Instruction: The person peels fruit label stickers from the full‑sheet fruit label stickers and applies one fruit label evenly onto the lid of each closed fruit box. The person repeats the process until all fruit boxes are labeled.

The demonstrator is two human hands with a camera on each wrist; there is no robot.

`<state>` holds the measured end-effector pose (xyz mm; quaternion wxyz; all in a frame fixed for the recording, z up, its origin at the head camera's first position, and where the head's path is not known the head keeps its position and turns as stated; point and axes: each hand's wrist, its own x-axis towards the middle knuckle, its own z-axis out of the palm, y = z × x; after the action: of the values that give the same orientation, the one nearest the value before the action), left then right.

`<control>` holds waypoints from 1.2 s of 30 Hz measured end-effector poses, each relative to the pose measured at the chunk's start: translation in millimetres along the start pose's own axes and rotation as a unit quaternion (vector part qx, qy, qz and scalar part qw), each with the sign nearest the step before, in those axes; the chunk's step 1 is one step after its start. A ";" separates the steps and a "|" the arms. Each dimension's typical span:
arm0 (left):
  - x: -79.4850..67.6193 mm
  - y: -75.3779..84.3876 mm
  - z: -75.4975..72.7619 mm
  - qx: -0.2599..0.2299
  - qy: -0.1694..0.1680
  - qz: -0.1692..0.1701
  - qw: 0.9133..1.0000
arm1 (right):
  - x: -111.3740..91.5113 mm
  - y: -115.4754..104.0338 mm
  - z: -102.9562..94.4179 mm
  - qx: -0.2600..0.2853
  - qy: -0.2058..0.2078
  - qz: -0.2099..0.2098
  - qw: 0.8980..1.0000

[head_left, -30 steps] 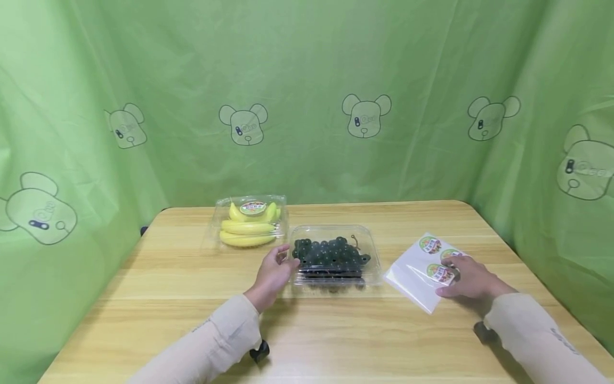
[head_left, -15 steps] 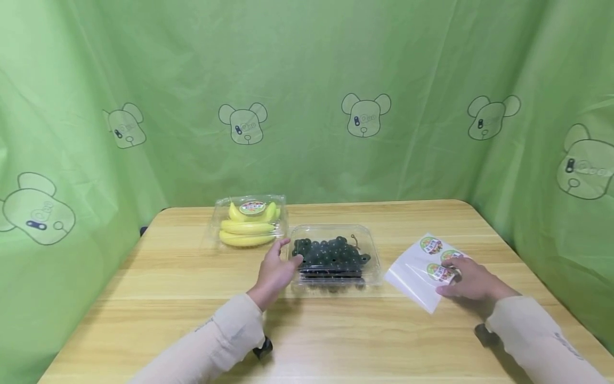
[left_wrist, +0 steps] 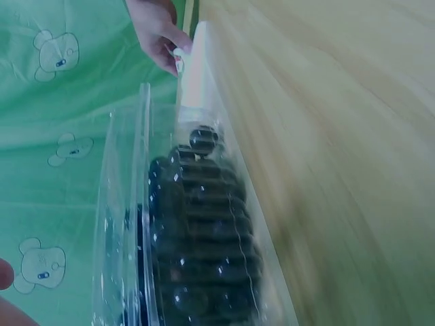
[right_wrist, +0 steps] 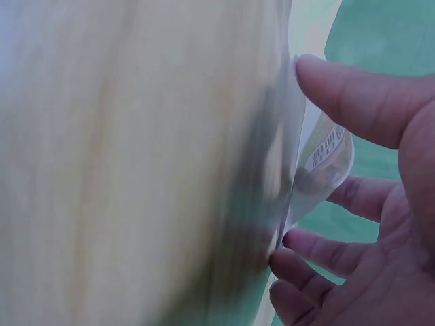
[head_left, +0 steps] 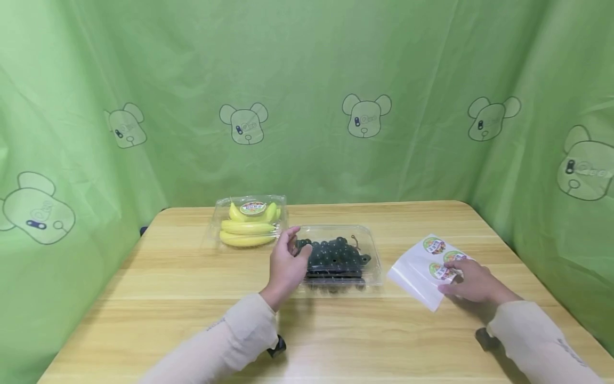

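My left hand [head_left: 287, 266] overlaps the left end of a clear plastic box [head_left: 371, 234] in the head view, its thumb and fingers apart and nothing between them. Inside the box lies a bunch of dark grapes [head_left: 333, 258]. At the right, my right hand [head_left: 472, 280] pinches at the lifted edge of a round fruit sticker [head_left: 440, 271] on a white sticker sheet [head_left: 414, 272]. In the right wrist view the sticker [right_wrist: 329, 153] curls away from the sheet, between thumb and fingers. The sheet's left end bows up off the table.
Behind and left of the grapes stands a second clear box of yellow bananas [head_left: 247, 228], with a round label [head_left: 252, 208] on its lid. Everything rests on a wooden table [head_left: 336, 336]. A green curtain [head_left: 307, 160] with bear drawings encloses its back and sides.
My left hand has shifted right, from beside the grape box to over its left end. The sticker sheet has slid slightly right with my right hand, its left end bowing up more.
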<state>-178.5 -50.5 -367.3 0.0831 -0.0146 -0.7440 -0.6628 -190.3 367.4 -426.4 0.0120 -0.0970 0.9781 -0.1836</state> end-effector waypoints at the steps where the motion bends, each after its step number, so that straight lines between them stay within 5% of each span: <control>1: 0.1 0.6 2.0 -0.006 -0.003 0.000 1.000 | 0.1 0.3 0.5 0.003 0.000 0.000 1.000; 9: 0.8 5.4 17.2 -0.044 -0.020 -0.013 0.999 | -1.5 0.6 0.8 0.026 -0.003 -0.006 1.000; 26: 0.3 5.5 42.4 -0.038 -0.034 -0.045 0.998 | -6.4 -0.8 -4.2 0.061 -0.006 0.028 0.998; 36: 0.4 6.8 58.6 -0.045 -0.047 -0.053 0.996 | -10.7 -5.9 -2.6 0.132 0.017 0.041 0.990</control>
<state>-184.1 8.2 -366.9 0.0119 -0.0103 -0.7161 -0.6978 -179.0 365.1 -422.0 0.0157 -0.0510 0.9485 -0.3122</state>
